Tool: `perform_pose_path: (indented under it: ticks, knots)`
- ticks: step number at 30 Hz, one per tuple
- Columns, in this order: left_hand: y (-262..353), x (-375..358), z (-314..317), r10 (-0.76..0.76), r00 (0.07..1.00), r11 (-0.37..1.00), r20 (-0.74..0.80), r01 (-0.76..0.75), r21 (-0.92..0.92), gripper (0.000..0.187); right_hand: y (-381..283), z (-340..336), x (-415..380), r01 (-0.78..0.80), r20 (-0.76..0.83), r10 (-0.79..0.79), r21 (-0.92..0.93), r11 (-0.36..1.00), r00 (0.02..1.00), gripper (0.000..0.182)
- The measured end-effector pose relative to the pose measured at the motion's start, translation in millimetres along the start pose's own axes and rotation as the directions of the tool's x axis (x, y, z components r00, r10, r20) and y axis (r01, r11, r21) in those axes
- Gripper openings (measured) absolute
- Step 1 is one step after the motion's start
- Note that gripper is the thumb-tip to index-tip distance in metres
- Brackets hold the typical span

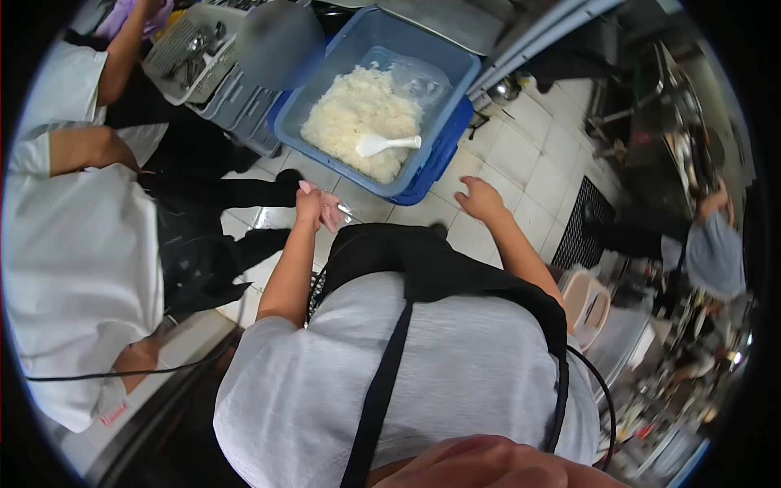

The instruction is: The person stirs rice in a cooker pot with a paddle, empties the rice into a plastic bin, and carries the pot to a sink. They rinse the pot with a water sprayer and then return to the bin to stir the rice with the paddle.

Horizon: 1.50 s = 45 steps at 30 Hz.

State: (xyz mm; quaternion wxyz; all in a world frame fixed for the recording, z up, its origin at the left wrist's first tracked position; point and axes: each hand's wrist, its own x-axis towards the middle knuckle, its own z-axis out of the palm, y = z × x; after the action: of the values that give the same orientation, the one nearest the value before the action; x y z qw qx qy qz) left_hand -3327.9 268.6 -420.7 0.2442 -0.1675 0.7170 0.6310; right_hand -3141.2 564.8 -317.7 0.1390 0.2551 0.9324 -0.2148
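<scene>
My left hand (308,205) is closed around a crumpled, thin pink piece (331,213) that looks like cloth or plastic, hanging from the fingers. On the other side, my right hand (482,199) is held out over the floor with its fingers apart and nothing in it. Ahead of both hands stands a blue-grey plastic tub (294,134). A large heap of cooked white rice (358,106) lies in it, with a white rice paddle (378,145) resting on the rice. Clear plastic film (421,81) covers the tub's far right part.
Beneath the tub is a darker blue container (443,167). A basket of utensils (191,61) sits on grey crates (244,114) at the left. People in pale shirts stand close on my left; another person (716,252) is at far right, near a black floor mat (576,224).
</scene>
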Motion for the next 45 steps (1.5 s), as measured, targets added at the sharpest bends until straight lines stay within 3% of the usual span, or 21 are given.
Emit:
perform_pose_path:
  ticks: [3,5,8,10,12,15,16,19,20,21,22,23,24,26,30,35,36,38,40,42,45]
  knots:
    - [32,-3,30,0.148,0.984,0.983,-0.095,-0.157,-0.098,0.016,-37,-7,77,0.321,-0.032,-0.331,-0.174,0.931,0.943,0.033]
    - [53,0,53,0.144,0.976,0.963,-0.161,-0.176,-0.206,0.007,-56,-1,125,0.441,0.048,-0.441,-0.199,0.875,0.896,0.027]
    - [31,28,71,0.012,0.985,0.989,-0.172,-0.037,-0.142,0.016,-61,28,180,0.569,0.217,-0.526,-0.267,0.778,0.822,0.028]
    - [19,42,89,0.235,0.904,0.962,-0.358,-0.163,0.218,0.026,-59,39,197,0.647,0.275,-0.587,-0.262,0.716,0.762,0.029]
    - [21,36,107,0.282,0.863,0.898,-0.419,-0.083,0.432,0.046,-52,39,214,0.674,0.46,-0.541,-0.193,0.713,0.704,0.028]
    - [15,45,115,0.479,0.76,0.704,-0.44,-0.034,0.709,0.04,-49,42,239,0.69,0.622,-0.477,-0.145,0.709,0.621,0.029]
    - [19,46,116,0.366,0.801,0.754,-0.473,0.043,0.656,0.037,-52,46,246,0.699,0.661,-0.46,-0.139,0.701,0.593,0.03]
    - [20,58,115,0.471,0.724,0.766,-0.504,-0.053,0.641,0.034,-61,73,263,0.693,0.655,-0.376,-0.324,0.644,0.656,0.034]
    - [6,67,111,0.392,0.723,0.836,-0.569,-0.023,0.548,0.032,-61,80,270,0.722,0.684,-0.373,-0.328,0.61,0.626,0.037]
    - [5,72,111,0.513,0.659,0.791,-0.55,-0.115,0.6,0.032,-67,66,275,0.748,0.716,-0.364,-0.33,0.576,0.596,0.041]
    - [8,72,113,0.493,0.661,0.784,-0.565,-0.056,0.618,0.03,-76,47,278,0.772,0.747,-0.35,-0.331,0.543,0.566,0.045]
    - [14,70,115,0.475,0.662,0.773,-0.58,0.001,0.634,0.029,-90,16,276,0.745,0.779,-0.311,-0.278,0.607,0.544,0.048]
    - [20,67,119,0.33,0.688,0.817,-0.647,0.135,0.56,0.027,-95,-8,280,0.76,0.782,-0.34,-0.246,0.602,0.522,0.048]
    - [13,69,122,0.273,0.653,0.777,-0.706,0.283,0.562,0.03,-105,-39,295,0.754,0.772,-0.332,-0.273,0.597,0.542,0.044]
    - [10,75,125,0.314,0.58,0.789,-0.751,0.281,0.547,0.025,-120,6,328,0.744,0.724,-0.343,-0.344,0.573,0.598,0.037]
    - [13,81,126,0.271,0.573,0.796,-0.773,0.318,0.515,0.026,-116,117,343,0.671,0.644,-0.353,-0.349,0.655,0.679,0.049]
    - [14,80,127,0.264,0.574,0.794,-0.775,0.327,0.513,0.026,-129,84,334,0.539,0.747,-0.183,-0.266,0.799,0.639,0.043]
    - [15,78,126,0.26,0.589,0.779,-0.765,0.34,0.527,0.034,-101,72,333,0.797,0.789,-0.321,-0.322,0.511,0.524,0.038]
    - [10,81,123,0.287,0.587,0.773,-0.757,0.325,0.545,0.037,-57,56,331,0.835,0.794,-0.321,-0.383,0.394,0.516,0.034]
    - [15,81,125,0.256,0.569,0.803,-0.782,0.325,0.5,0.03,2,49,342,0.816,0.791,-0.267,-0.44,0.375,0.55,0.031]
    - [19,82,126,0.255,0.559,0.818,-0.789,0.31,0.484,0.027,-39,-26,336,0.829,0.792,-0.261,-0.489,0.273,0.553,0.027]
